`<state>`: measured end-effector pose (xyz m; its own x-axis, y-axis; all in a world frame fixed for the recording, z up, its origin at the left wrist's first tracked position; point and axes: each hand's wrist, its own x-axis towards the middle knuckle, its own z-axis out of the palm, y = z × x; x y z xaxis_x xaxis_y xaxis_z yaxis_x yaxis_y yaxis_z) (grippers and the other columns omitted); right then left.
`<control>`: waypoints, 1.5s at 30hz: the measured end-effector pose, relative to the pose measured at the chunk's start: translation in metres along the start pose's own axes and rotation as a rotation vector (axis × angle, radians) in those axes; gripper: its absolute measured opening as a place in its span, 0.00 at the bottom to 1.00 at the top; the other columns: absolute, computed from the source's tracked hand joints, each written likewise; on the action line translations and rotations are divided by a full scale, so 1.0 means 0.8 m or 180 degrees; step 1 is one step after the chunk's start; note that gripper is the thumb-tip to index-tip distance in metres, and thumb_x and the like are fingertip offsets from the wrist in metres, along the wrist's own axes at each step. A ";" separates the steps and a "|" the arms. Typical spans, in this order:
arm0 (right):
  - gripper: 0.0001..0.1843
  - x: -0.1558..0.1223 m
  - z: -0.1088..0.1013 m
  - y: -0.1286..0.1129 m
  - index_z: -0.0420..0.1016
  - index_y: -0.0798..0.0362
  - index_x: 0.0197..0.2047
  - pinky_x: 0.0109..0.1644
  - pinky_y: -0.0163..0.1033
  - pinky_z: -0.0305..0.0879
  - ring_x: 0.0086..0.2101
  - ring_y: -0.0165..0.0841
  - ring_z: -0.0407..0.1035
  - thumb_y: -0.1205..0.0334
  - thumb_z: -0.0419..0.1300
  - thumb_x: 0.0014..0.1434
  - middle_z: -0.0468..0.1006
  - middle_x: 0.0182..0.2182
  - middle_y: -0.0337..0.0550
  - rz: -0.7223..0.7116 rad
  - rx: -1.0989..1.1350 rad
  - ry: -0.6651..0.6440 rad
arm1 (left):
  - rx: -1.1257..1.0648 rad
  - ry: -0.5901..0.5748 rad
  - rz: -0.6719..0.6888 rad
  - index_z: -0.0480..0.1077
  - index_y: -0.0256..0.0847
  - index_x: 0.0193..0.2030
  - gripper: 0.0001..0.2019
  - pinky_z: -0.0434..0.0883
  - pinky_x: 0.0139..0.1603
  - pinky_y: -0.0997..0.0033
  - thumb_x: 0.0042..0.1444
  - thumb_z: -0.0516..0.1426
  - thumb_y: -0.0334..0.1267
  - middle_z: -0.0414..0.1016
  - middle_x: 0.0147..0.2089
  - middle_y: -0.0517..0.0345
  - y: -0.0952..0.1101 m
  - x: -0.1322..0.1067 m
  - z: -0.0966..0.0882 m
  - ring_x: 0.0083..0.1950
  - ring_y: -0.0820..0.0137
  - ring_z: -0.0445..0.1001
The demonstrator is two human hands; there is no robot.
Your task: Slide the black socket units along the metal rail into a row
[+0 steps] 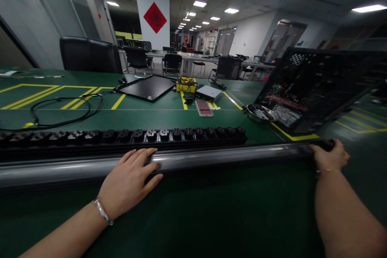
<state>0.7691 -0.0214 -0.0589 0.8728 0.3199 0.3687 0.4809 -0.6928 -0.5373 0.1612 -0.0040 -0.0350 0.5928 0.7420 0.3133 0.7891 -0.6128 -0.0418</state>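
Note:
A long shiny metal rail (211, 156) runs across the green workbench (181, 217) from left to right. My left hand (130, 181) lies flat on it near the middle, fingers spread over the top. My right hand (331, 155) is curled around the rail's right end. Just behind the rail lies a long black power strip (127, 136) with several sockets.
Farther back on the bench: an open black computer case (317, 88) at the right, a metal bowl (260, 113) beside it, a flat black panel (149, 86), a yellow box (186, 84), a grey box (208, 92), a looped black cable (60, 113). Chairs and desks stand beyond.

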 end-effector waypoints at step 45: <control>0.13 -0.080 -0.078 -0.144 0.73 0.53 0.39 0.37 0.36 0.59 0.36 0.36 0.69 0.55 0.56 0.52 0.75 0.38 0.48 -0.1698 -0.1374 -0.2358 | -0.0045 0.0064 -0.0204 0.61 0.36 0.58 0.25 0.60 0.58 0.54 0.61 0.45 0.51 0.68 0.57 0.47 0.007 0.001 -0.002 0.56 0.59 0.65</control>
<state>0.6524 -0.0021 0.0267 0.4553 0.8755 -0.1621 0.8803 -0.4699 -0.0650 0.1657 -0.0069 -0.0337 0.5376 0.7742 0.3340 0.8229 -0.5681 -0.0075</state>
